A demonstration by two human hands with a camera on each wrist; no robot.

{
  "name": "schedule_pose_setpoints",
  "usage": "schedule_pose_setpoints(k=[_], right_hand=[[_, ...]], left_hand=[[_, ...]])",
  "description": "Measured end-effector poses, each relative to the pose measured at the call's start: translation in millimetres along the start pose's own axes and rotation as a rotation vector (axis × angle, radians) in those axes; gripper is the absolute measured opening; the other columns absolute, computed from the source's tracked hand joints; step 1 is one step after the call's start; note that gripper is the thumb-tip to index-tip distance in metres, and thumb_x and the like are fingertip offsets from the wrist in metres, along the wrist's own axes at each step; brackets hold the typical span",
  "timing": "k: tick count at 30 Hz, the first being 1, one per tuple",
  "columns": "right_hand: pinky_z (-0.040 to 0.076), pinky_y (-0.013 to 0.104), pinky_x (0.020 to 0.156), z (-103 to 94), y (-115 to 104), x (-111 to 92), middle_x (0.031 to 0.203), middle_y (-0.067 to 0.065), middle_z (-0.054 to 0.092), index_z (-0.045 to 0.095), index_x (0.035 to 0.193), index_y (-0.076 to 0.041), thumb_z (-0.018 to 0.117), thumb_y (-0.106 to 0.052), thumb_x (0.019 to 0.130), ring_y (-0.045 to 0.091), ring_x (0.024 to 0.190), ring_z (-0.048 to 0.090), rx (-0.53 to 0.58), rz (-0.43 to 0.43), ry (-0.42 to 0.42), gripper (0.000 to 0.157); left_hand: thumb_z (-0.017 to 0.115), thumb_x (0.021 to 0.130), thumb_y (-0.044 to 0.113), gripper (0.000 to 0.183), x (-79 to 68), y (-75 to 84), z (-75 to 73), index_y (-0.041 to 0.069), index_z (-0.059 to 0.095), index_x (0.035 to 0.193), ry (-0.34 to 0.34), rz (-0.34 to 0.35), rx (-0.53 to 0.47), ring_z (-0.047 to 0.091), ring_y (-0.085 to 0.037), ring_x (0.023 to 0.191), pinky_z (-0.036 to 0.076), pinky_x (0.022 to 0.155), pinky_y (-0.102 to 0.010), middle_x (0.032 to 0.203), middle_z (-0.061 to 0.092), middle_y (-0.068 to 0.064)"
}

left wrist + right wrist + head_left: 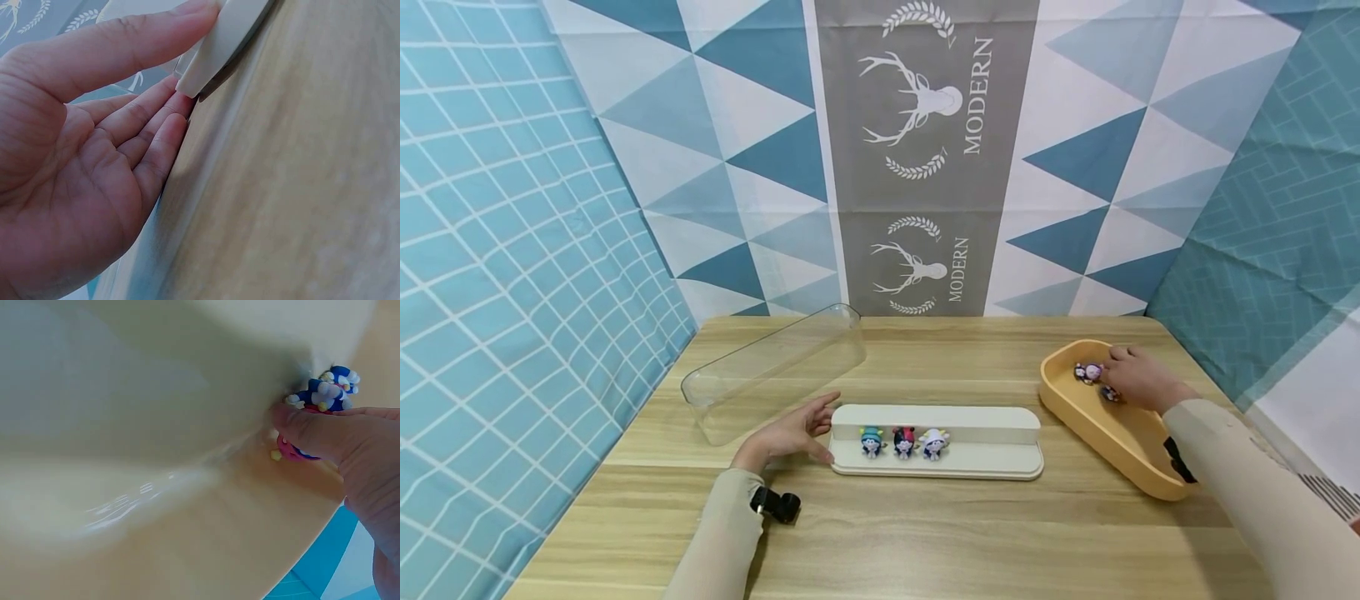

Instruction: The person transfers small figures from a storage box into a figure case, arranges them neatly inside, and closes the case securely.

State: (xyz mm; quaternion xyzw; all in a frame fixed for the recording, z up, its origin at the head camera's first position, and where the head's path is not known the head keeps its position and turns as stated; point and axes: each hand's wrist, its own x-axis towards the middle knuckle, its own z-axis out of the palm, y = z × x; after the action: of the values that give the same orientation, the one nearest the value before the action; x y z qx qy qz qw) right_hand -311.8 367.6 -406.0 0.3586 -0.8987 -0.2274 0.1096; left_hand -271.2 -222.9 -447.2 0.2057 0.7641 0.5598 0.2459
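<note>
A white display stand (pixel 936 463) with a raised back step holds three small cartoon figurines in a row: one with a teal hat (pixel 871 442), one in red and black (pixel 904 442), and one in white (pixel 934 444). My left hand (pixel 797 429) touches the stand's left end, its thumb on the base edge and its fingers extended beside the corner. Inside the orange tray (pixel 1075 429), my right hand (pixel 1142 379) pinches a figurine with pink on it (pixel 289 450), partly hidden by the thumb. Other small figurines (pixel 1087 372) lie close to those fingers.
A clear plastic cover (pixel 775 367) lies slantwise at the back left of the wooden table (pixel 940 533). Patterned cloth (pixel 917 167) hangs behind the table, with blue checked cloth (pixel 512 275) along the left. Each wrist carries a black strap.
</note>
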Motion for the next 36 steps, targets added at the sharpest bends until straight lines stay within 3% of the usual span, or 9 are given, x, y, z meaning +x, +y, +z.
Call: schedule_pose_setpoints(k=[9,14,24,30,36], right_hand=[[0.051,0.053,0.077,-13.3,9,1,0.074,0.004,0.06,0.065,0.078,-0.008,0.083,0.003,0.072,0.032,0.082,0.054,0.127,0.06,0.032,0.021],[0.05,0.049,0.072,-25.6,11,3,0.071,0.002,0.056,0.063,0.075,-0.01,0.087,-0.002,0.069,0.027,0.074,0.048,0.131,0.076,0.045,0.026],[0.048,0.041,0.063,-37.8,6,9,0.072,-0.001,0.053,0.067,0.077,-0.011,0.086,-0.011,0.075,0.021,0.071,0.045,0.221,0.099,0.046,0.019],[0.044,0.037,0.059,-43.5,5,12,0.074,-0.001,0.052,0.074,0.086,-0.007,0.082,-0.009,0.079,0.019,0.069,0.045,0.327,0.117,0.123,0.011],[0.046,0.039,0.061,-47.3,6,14,0.08,0.003,0.055,0.073,0.106,0.004,0.075,-0.004,0.085,0.021,0.074,0.048,0.379,0.149,0.166,0.022]], left_hand=[[0.078,0.074,-0.016,0.112,1.7,-0.3,0.2,-0.001,0.005,0.158,0.006,-0.005,-0.003,0.03,-0.042,0.142,0.023,0.119,-0.05,0.15,0.037,-0.029],[0.077,0.075,-0.016,0.112,1.7,1.3,1.1,-0.005,0.002,0.157,-0.024,0.024,0.004,0.026,-0.045,0.142,0.023,0.118,-0.053,0.152,0.032,-0.033],[0.077,0.074,-0.017,0.113,0.8,-1.2,1.3,-0.004,0.003,0.157,-0.018,0.008,-0.018,0.025,-0.044,0.143,0.022,0.119,-0.052,0.153,0.031,-0.032],[0.077,0.074,-0.017,0.113,-0.8,1.4,1.3,-0.004,0.003,0.157,-0.014,0.016,-0.016,0.026,-0.045,0.143,0.022,0.118,-0.053,0.152,0.032,-0.033],[0.077,0.074,-0.017,0.113,-0.5,1.7,0.9,-0.004,0.002,0.157,-0.017,0.015,-0.015,0.026,-0.045,0.143,0.022,0.118,-0.053,0.152,0.032,-0.033]])
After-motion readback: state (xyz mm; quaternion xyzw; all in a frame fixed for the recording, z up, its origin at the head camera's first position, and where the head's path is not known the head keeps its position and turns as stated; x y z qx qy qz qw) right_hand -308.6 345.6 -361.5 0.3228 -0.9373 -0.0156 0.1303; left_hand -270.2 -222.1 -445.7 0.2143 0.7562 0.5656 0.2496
